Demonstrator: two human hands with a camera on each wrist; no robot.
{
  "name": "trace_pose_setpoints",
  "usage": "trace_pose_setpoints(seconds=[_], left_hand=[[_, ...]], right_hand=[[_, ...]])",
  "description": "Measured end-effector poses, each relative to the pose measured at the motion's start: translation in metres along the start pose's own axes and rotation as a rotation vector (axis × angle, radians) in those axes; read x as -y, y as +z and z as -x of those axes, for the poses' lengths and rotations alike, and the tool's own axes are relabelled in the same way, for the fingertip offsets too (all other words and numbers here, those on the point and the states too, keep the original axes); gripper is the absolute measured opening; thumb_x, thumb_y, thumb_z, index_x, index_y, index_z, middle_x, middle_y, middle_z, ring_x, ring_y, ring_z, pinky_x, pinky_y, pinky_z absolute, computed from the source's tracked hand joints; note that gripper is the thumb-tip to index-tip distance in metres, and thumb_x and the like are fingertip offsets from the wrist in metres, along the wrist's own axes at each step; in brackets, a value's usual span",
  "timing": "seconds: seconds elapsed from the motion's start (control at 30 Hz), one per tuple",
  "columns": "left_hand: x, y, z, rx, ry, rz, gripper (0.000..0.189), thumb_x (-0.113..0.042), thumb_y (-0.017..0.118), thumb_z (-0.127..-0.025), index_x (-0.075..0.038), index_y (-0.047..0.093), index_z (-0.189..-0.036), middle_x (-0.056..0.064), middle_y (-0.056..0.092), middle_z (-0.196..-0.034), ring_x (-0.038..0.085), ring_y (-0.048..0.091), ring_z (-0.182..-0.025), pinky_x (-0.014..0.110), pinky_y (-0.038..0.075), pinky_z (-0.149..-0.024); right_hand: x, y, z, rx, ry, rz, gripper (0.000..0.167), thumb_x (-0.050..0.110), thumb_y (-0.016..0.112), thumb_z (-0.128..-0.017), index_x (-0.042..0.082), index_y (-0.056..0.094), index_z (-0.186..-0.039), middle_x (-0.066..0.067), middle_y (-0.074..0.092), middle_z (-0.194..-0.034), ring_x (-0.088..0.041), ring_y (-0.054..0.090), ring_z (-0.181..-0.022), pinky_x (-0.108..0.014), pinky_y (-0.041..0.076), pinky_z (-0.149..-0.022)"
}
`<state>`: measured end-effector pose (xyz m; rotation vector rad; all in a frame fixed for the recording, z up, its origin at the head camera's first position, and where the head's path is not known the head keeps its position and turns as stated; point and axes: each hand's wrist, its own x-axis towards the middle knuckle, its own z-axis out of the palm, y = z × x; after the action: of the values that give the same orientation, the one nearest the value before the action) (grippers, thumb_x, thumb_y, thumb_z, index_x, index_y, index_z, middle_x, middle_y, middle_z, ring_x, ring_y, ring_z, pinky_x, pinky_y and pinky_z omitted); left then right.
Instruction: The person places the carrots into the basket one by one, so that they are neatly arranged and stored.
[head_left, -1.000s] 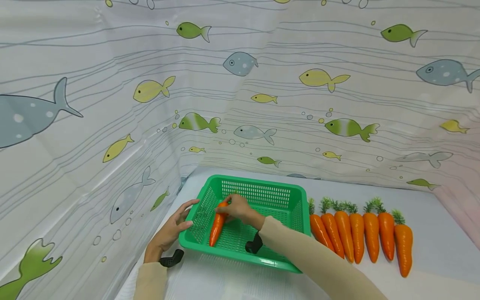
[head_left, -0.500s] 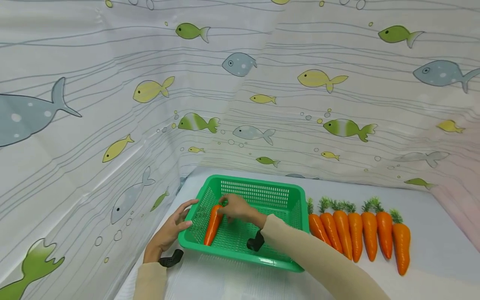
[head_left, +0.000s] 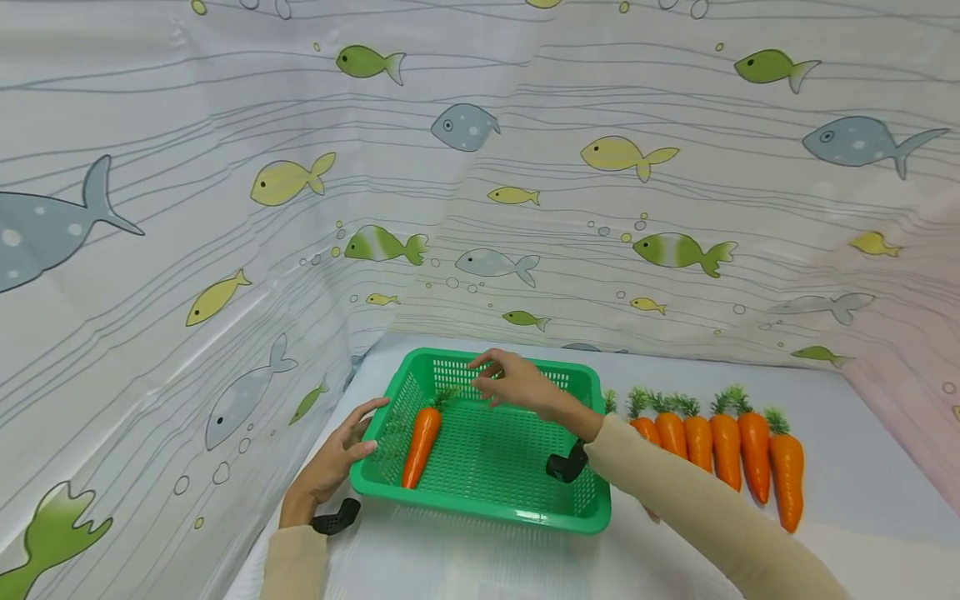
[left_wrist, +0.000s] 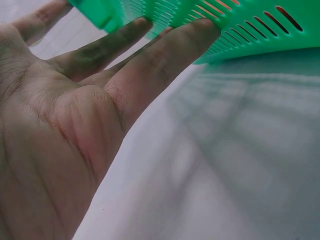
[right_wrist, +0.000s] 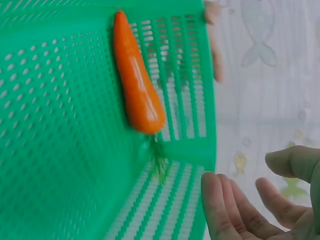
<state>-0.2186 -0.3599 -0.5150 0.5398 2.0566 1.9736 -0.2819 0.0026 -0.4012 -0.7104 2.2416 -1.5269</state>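
A green plastic basket [head_left: 480,512] with slotted walls stands on the table. Inside it, along the left wall, lies one orange carrot [head_left: 422,442] with its leafy top toward the back. My left hand [head_left: 337,454] is at the basket's left side; in the left wrist view its extended fingertips [left_wrist: 205,30] touch the outer wall. Above the basket's back part hovers my right hand [head_left: 521,385], holding nothing. Its fingers are loosely bent and spread from the thumb, apart from the carrot [right_wrist: 137,90] seen in the right wrist view.
To the right of the basket, several carrots [head_left: 786,471] lie side by side on the white table [head_left: 862,500], leafy tops toward the back. My right forearm partly covers some of them. A fish-patterned sheet [head_left: 420,175] hangs behind and at the left.
My right hand has let go of the carrot, leaving it by the basket's left wall, and has risen up and to the right. My left hand stays at the basket's side.
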Motion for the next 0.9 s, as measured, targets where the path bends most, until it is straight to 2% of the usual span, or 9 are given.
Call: trace_pose_setpoints(seconds=[0.2, 0.27, 0.4, 0.53, 0.73, 0.9], left_hand=[[0.001, -0.001, -0.001, -0.011, -0.015, 0.009, 0.064, -0.013, 0.053, -0.105, -0.021, 0.026, -0.162, 0.028, 0.034, -0.154, 0.037, 0.059, -0.119, 0.050, 0.057, -0.089], [0.001, -0.002, -0.002, -0.003, -0.007, 0.011, 0.063, -0.011, 0.051, -0.105, -0.020, 0.025, -0.162, 0.029, 0.034, -0.154, 0.037, 0.059, -0.119, 0.050, 0.057, -0.089], [0.002, -0.002, -0.001, 0.012, 0.007, 0.016, 0.063, -0.011, 0.050, -0.105, -0.019, 0.025, -0.162, 0.029, 0.034, -0.154, 0.036, 0.059, -0.119, 0.050, 0.057, -0.090], [0.003, 0.000, -0.001, 0.016, 0.016, 0.015, 0.063, -0.011, 0.051, -0.105, -0.018, 0.024, -0.162, 0.029, 0.033, -0.154, 0.036, 0.059, -0.119, 0.050, 0.057, -0.090], [0.005, -0.001, -0.001, 0.019, 0.022, 0.006, 0.064, -0.014, 0.052, -0.105, -0.018, 0.024, -0.162, 0.030, 0.032, -0.154, 0.036, 0.058, -0.120, 0.050, 0.056, -0.090], [0.004, -0.001, -0.001, 0.003, -0.001, 0.008, 0.065, -0.018, 0.055, -0.104, -0.019, 0.025, -0.162, 0.030, 0.032, -0.154, 0.037, 0.058, -0.119, 0.050, 0.057, -0.089]], right_hand=[[-0.013, -0.042, 0.027, -0.058, -0.021, 0.020, 0.041, 0.019, 0.063, -0.105, 0.002, 0.054, -0.141, -0.022, 0.063, -0.126, -0.037, 0.067, -0.103, -0.038, 0.060, -0.079], [-0.020, -0.056, 0.038, -0.075, -0.026, 0.029, 0.042, 0.021, 0.063, -0.105, 0.003, 0.053, -0.141, -0.024, 0.062, -0.127, -0.036, 0.068, -0.103, -0.038, 0.060, -0.080], [-0.031, -0.081, 0.063, -0.125, -0.021, 0.039, 0.042, 0.024, 0.063, -0.105, 0.006, 0.053, -0.142, -0.028, 0.060, -0.129, -0.036, 0.067, -0.102, -0.041, 0.060, -0.082], [-0.038, -0.105, 0.094, -0.194, -0.029, 0.056, 0.043, 0.023, 0.061, -0.106, 0.004, 0.052, -0.142, -0.031, 0.059, -0.129, -0.040, 0.066, -0.105, -0.040, 0.060, -0.083], [-0.056, -0.136, 0.133, -0.319, -0.007, 0.119, 0.045, 0.029, 0.060, -0.106, 0.005, 0.051, -0.143, -0.022, 0.063, -0.124, -0.023, 0.068, -0.098, -0.032, 0.059, -0.081], [-0.068, -0.155, 0.163, -0.398, 0.033, 0.179, 0.049, 0.031, 0.059, -0.107, 0.004, 0.048, -0.145, -0.023, 0.062, -0.126, -0.017, 0.069, -0.093, -0.031, 0.059, -0.079]])
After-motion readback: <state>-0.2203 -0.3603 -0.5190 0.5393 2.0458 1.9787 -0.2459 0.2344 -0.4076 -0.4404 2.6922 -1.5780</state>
